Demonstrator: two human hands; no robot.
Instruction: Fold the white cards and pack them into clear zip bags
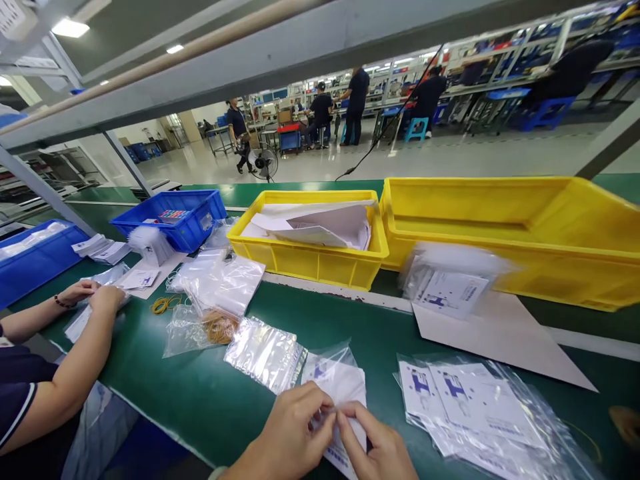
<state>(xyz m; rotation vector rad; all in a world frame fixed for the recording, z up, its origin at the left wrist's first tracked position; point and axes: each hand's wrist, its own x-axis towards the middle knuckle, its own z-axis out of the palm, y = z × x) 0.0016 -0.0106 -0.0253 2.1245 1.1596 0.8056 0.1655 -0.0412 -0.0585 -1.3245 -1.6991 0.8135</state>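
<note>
My left hand (pixel 293 433) and my right hand (pixel 377 447) meet at the near edge of the green belt (pixel 330 320). Both pinch the edge of a clear plastic bag (pixel 336 383) with a printed white leaflet inside. Fingertips of both hands touch at the bag's lower edge. A stack of filled bags with leaflets (pixel 475 407) lies just right of my hands. A bundle of empty clear bags (pixel 265 353) lies just left.
A co-worker's arms (pixel 75 320) rest on the belt at left over small bags. Behind stand two yellow bins (pixel 310 257) (pixel 525 227) and two blue bins (pixel 173 220). A white card (pixel 500 333), rubber bands (pixel 220 327) and a blurred bag (pixel 450 280) lie on the belt.
</note>
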